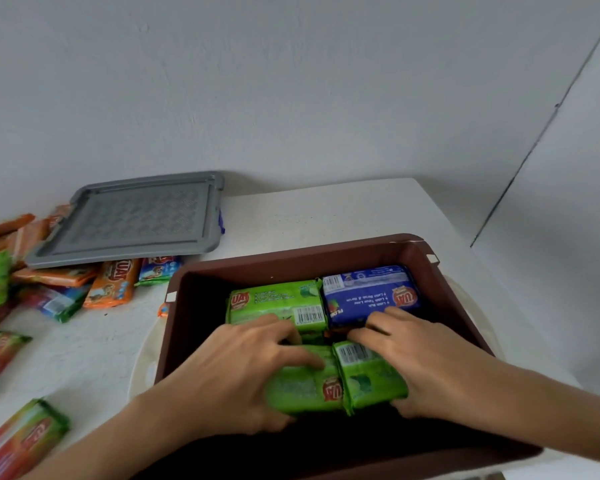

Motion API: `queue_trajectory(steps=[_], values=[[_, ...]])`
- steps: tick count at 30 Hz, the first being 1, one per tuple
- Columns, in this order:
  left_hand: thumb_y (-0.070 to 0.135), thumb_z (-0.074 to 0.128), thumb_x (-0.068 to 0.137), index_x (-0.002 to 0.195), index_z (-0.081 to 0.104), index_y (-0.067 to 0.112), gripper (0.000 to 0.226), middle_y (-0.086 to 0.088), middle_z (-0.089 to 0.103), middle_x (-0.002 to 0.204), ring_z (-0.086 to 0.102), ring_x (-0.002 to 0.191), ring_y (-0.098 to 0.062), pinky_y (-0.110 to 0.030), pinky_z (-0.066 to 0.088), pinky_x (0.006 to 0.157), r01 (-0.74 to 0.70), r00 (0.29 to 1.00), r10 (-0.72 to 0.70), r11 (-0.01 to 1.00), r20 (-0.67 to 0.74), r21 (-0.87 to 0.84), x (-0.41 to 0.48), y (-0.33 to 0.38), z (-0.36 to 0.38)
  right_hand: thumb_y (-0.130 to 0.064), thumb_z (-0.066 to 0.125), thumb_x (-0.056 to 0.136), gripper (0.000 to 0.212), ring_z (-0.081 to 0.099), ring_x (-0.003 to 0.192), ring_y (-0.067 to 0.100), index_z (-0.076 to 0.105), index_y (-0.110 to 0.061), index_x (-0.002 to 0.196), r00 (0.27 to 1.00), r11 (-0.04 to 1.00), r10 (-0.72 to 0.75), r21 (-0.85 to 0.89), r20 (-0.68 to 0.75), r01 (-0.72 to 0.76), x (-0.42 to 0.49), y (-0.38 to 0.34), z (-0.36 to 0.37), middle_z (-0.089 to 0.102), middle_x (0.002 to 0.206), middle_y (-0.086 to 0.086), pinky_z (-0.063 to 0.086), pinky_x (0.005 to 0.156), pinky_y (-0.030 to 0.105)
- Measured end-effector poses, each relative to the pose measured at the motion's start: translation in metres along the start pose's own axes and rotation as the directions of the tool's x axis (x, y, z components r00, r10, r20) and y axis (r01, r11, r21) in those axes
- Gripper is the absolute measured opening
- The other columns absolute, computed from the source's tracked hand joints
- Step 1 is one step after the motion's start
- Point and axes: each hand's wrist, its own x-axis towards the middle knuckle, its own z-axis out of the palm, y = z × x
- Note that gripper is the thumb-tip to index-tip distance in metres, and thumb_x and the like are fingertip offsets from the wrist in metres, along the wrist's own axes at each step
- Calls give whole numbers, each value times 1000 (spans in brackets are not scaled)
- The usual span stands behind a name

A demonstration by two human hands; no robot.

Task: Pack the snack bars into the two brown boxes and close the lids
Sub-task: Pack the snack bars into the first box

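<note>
On a white counter against a bare wall, a green snack pack lies crosswise at the near side of the brown box. Its long axis runs left to right, just in front of a second green pack and a blue pack. The left hand curls over its left end and the right hand clamps its right end, both equally near. Loose snack bars lie under a grey lid at left.

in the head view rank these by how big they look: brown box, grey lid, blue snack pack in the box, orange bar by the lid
1. brown box (nearest camera, so inflated)
2. grey lid
3. blue snack pack, partly under the right hand
4. orange bar
</note>
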Motion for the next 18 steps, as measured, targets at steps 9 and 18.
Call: queue_trajectory(steps=[9, 18], values=[[75, 60, 44, 102, 64, 40, 67, 9, 65, 93, 62, 77, -7, -19, 53, 50, -134, 988, 148, 962, -42, 238, 6, 1, 14, -44, 76, 61, 84, 48, 115, 13, 45, -21, 136, 998, 994, -62, -95, -7, 61, 0, 0, 11, 52, 124, -5, 53, 80, 25], [66, 68, 47, 99, 61, 30, 64, 11, 61, 92, 60, 70, -4, -16, 48, 41, -166, 983, 180, 951, -31, 261, 8, 7, 17, -49, 85, 20, 88, 65, 74, 9, 70, -21, 102, 999, 995, -16, -95, -48, 12, 0, 5, 20, 65, 89, -8, 52, 40, 18]])
